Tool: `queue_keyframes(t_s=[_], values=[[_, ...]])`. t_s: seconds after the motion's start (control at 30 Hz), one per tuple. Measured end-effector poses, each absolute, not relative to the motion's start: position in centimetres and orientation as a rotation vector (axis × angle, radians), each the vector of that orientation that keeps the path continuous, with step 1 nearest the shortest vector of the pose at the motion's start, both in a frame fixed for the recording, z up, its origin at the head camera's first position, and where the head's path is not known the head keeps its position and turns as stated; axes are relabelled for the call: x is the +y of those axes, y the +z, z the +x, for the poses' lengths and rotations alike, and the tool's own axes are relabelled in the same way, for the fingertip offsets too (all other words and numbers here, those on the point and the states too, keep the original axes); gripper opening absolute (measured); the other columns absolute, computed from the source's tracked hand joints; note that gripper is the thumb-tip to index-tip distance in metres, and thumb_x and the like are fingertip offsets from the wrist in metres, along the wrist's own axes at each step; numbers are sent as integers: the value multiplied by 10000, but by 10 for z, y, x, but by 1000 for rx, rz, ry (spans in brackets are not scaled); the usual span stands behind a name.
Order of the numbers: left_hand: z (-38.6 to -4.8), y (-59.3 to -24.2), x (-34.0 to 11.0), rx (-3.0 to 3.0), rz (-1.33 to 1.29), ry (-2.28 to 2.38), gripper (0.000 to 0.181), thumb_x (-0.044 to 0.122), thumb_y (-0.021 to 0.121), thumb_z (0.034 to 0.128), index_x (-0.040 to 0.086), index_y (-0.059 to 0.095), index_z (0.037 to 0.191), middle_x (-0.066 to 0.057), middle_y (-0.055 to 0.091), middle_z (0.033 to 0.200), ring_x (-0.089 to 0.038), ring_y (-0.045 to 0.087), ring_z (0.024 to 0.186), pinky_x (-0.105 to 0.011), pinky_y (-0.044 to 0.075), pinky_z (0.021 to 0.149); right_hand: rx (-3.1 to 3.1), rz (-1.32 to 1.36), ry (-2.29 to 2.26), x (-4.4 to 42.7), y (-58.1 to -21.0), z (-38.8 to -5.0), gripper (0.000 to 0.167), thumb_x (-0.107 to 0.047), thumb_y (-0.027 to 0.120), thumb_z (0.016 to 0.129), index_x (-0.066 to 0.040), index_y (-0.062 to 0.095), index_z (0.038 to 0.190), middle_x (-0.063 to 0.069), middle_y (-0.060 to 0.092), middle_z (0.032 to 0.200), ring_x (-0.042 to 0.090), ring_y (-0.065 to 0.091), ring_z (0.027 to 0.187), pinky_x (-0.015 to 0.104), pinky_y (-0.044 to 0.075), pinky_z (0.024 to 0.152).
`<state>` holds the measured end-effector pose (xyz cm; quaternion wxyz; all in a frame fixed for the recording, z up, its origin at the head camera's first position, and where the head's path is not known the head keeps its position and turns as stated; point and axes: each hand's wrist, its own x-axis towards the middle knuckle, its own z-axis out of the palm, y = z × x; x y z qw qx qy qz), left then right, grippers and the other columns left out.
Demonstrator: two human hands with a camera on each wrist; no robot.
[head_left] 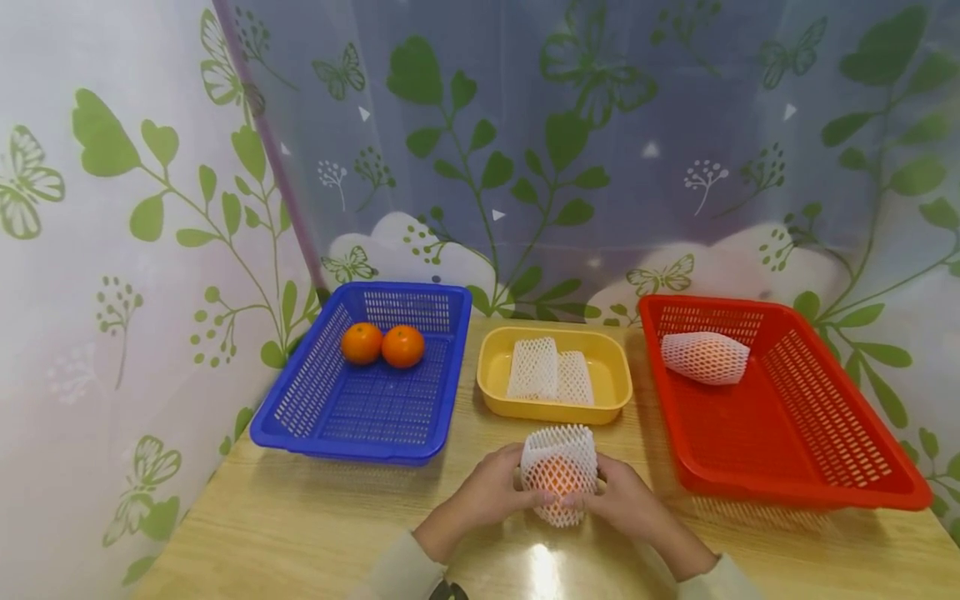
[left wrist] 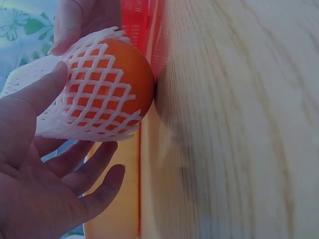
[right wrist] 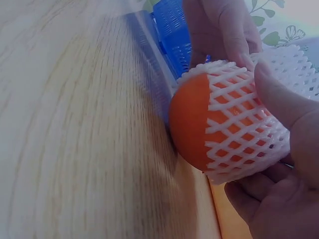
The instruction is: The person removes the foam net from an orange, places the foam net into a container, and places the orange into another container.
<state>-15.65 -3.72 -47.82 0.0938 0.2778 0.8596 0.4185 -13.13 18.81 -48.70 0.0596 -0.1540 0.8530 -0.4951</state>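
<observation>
Orange (left wrist: 138,74) at front centre of the wooden surface (head_left: 322,533), just in front of a yellow tray (head_left: 525,409), partly sleeved in a white foam net (head_left: 558,446). Bare and rounded at the lower end, facing the surface; touching it or barely above, impossible to tell. Covered with stretched diamond mesh higher up, with a slack tube of net beyond the fruit. Grasped from both sides, through the net, by the left hand (head_left: 491,485) and the right hand (head_left: 632,497), with thumbs on the near side and fingers round the far side, some of the left ones spread clear of the mesh.

Inside the tray, two flat foam nets (head_left: 534,368), close together. To the left, a blue basket (head_left: 375,412) with two bare oranges (head_left: 403,346) side by side near the back. To the right, a red basket (head_left: 757,433) with one net-wrapped fruit (head_left: 705,358) lying by the left wall. Behind, a curtain (head_left: 480,200) printed with green leaves and butterflies; around the wrists, pale sleeves (head_left: 408,567).
</observation>
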Motion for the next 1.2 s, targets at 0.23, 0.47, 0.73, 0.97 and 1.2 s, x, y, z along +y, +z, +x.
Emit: queue_keyframes(t_s=[0.23,0.47,0.73,0.97,1.2], values=[[-156,-474,-38,2592,809,1254,427,336,783,812,95,700,1154,-45,651,1178,-199,600,1094,-367,473,975,2552,-489,-1502,189,-490,-132,568,-305,786,818,16,588,1241,93,674,1157,350,560,1177,582,417,996],[-157,-473,-39,2607,799,1288,322,274,773,835,84,718,1089,-24,662,1102,-175,609,1036,-331,489,934,2537,-499,-1510,189,-488,-133,540,-301,788,815,17,603,1210,78,681,1137,339,553,1180,580,403,1009],[-159,-476,-41,2541,776,1307,505,352,783,810,135,634,1242,-33,630,1252,-196,566,1173,-395,443,1020,2561,-456,-1484,188,-485,-132,532,-315,781,822,3,608,1211,73,686,1132,328,569,1162,602,389,1013],[-159,-477,-42,2494,789,1274,556,360,773,823,152,591,1306,-19,613,1294,-190,562,1189,-402,429,1038,2618,-501,-1442,187,-479,-132,424,-346,767,827,-52,672,1118,-15,708,1046,171,620,1043,478,474,962],[-158,-476,-39,2475,822,1280,560,343,787,814,150,588,1301,-12,634,1264,-181,564,1186,-381,426,1039,2679,-562,-1472,187,-478,-131,313,-270,776,827,-34,716,1022,2,726,954,53,613,876,272,524,790]])
